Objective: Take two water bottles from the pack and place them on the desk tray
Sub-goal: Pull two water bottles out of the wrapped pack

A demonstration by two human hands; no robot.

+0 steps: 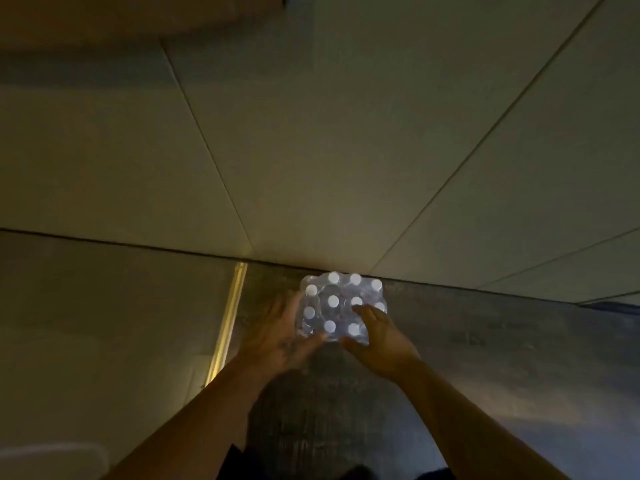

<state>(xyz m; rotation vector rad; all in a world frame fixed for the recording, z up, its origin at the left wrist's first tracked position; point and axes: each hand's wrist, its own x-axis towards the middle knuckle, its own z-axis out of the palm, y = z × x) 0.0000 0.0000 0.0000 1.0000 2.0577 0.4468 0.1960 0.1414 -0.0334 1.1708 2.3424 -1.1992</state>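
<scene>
Both your left hand (277,336) and right hand (375,336) rest spread on the film-wrapped pack (341,304); slick, heavy bottles—take one by its cap-end neck.

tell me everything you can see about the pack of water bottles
The pack of water bottles is a cluster of clear plastic bottles with white round caps, seemingly wrapped in clear film. It stands upright on the dark floor, close against the pale wall, seen from above in dim light. About eleven caps show. The left hand rests against its left side, and the right hand lies over its near right corner.
</scene>
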